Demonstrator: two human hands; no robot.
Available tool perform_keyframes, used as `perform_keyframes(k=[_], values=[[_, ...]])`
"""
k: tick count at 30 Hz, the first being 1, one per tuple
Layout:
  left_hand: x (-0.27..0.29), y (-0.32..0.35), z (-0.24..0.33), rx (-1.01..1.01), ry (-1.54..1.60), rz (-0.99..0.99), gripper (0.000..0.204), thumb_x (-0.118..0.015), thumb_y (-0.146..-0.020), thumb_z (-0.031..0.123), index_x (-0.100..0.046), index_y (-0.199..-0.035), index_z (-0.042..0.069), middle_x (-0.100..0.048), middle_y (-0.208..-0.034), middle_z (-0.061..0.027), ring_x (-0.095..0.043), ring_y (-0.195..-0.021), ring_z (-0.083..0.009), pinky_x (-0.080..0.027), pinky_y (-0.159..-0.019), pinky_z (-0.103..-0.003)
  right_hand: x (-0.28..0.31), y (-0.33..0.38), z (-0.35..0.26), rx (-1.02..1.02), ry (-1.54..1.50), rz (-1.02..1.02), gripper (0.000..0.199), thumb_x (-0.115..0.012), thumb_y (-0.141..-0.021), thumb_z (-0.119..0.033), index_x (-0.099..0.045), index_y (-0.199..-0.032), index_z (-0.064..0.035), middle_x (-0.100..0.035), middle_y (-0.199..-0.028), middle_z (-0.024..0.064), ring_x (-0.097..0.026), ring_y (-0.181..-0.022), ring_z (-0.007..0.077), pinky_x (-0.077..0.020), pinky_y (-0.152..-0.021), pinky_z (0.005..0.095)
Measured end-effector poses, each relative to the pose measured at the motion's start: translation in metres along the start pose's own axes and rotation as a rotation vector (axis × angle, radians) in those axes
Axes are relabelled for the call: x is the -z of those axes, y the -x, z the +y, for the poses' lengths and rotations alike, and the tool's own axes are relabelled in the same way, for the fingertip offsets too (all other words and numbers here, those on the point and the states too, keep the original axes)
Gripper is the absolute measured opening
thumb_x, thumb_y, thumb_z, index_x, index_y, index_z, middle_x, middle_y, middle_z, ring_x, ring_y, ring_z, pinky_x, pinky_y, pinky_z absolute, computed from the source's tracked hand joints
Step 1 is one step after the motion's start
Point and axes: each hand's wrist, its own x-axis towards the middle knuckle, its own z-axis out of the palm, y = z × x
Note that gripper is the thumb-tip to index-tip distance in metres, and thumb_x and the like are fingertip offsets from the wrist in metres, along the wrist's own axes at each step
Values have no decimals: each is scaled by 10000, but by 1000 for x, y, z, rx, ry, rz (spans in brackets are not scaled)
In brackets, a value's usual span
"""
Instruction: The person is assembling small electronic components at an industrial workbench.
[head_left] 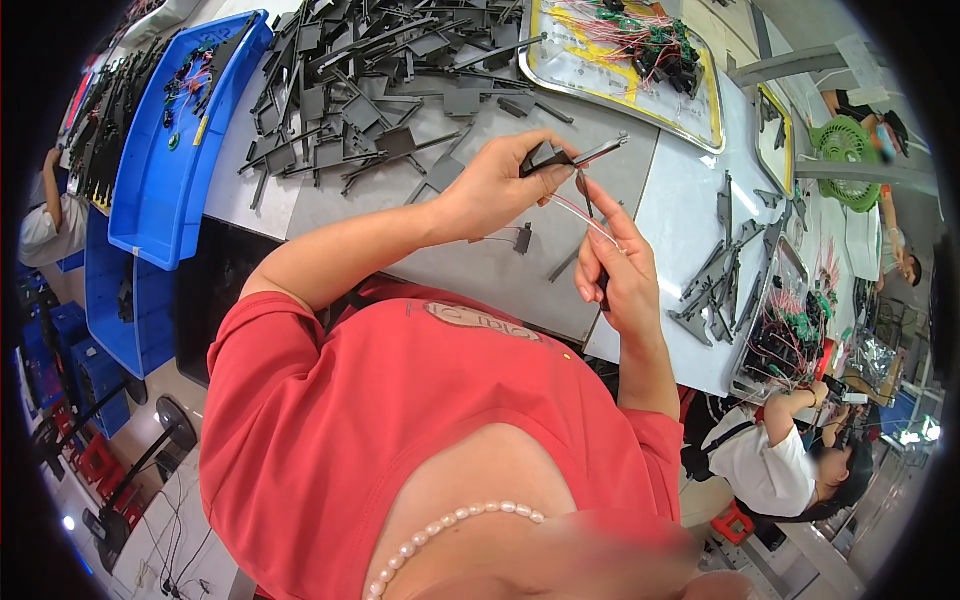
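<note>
My left hand (503, 187) is closed around a black plastic part (598, 151) with a long narrow arm that points to the right. Thin red and white wires (578, 211) run from beneath that part to my right hand (622, 258), whose fingers are bent around them. A slim dark piece, perhaps a tool, also shows in the right hand; its kind I cannot make out. Below my left wrist, a small black block (524, 238) lies on the grey table (440, 265) with a thin wire attached.
Many black plastic parts (375, 110) are heaped at the far left. A tray (720, 130) with wired green boards stands behind my hands; another tray (745, 370) is at right. More black parts (722, 270) lie nearby. A blue bin (150, 205) stands left. Co-workers sit at both sides.
</note>
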Motion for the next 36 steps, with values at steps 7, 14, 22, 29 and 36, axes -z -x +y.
perform_keyframes(k=[7,14,22,29,36], values=[[2,0,-3,35,130,-55,177,-548,-891,170,-574,-998,31,-459,-644,30,-401,-578,-30,-333,-505,-190,-5,0,-7,-47,-176,10,450,-355,-928,-101,-304,-1369,-25,-403,-545,9,-454,-428,107,-323,-407,206],[0,-1,-5,2,91,-24,188,-536,-896,148,-551,-1030,17,-490,-674,16,-435,-611,-40,-380,-540,-200,-9,-2,-8,-44,-180,33,453,-351,-925,-82,-301,-1373,-31,-340,-520,-11,-333,-365,71,-310,-365,191],[-2,-1,-10,-76,-8,27,187,-542,-887,123,-549,-1031,4,-507,-667,13,-458,-612,-52,-405,-549,-214,-12,-3,-10,-65,-172,52,444,-363,-923,-66,-323,-1364,-33,-331,-522,-22,-316,-368,57,-307,-363,184],[-4,-1,-19,-190,-157,116,174,-563,-876,109,-563,-1034,35,-467,-572,6,-415,-527,-54,-356,-478,-227,-9,-4,-16,-113,-104,38,431,-373,-931,-85,-356,-1361,-79,-371,-536,-21,-372,-417,65,-330,-408,210],[-3,-1,-22,-132,-131,124,186,-579,-873,136,-566,-1031,38,-474,-576,11,-411,-523,-50,-342,-474,-223,-15,-7,-24,-25,449,77,475,-351,-898,-48,-348,-1371,-84,-413,-553,-11,-397,-435,67,-374,-452,230]])
